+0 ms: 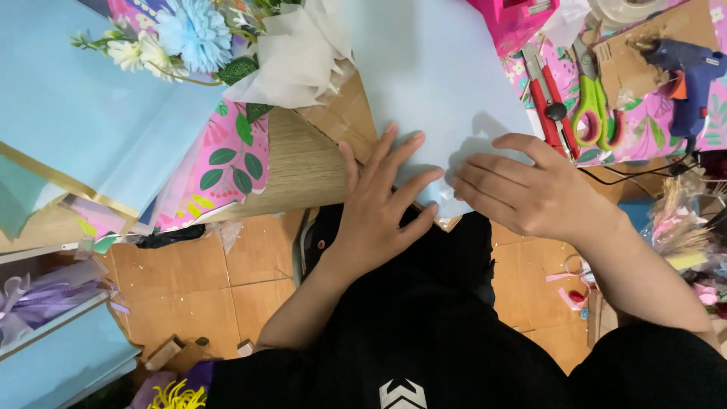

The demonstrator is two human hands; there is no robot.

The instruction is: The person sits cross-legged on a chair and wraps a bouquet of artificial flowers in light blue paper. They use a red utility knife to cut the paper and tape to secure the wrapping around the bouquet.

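Left hand point(379, 201): fingers spread, pressed flat on pale blue paper sheet point(432, 76).
Right hand point(530, 189): fingers together, flat on sheet's near corner.
Sheet: under both palms, at bench point(303, 163) edge.
Tip: judged, press evenly, smoothing outward.
Beyond right fingers: scissors point(594, 102).

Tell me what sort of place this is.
Probably a home craft or flower-wrapping corner. A bouquet lies among light blue paper sheets, scissors and a blue glue gun sit on the wooden table, and both hands, left and right, press the paper flat.
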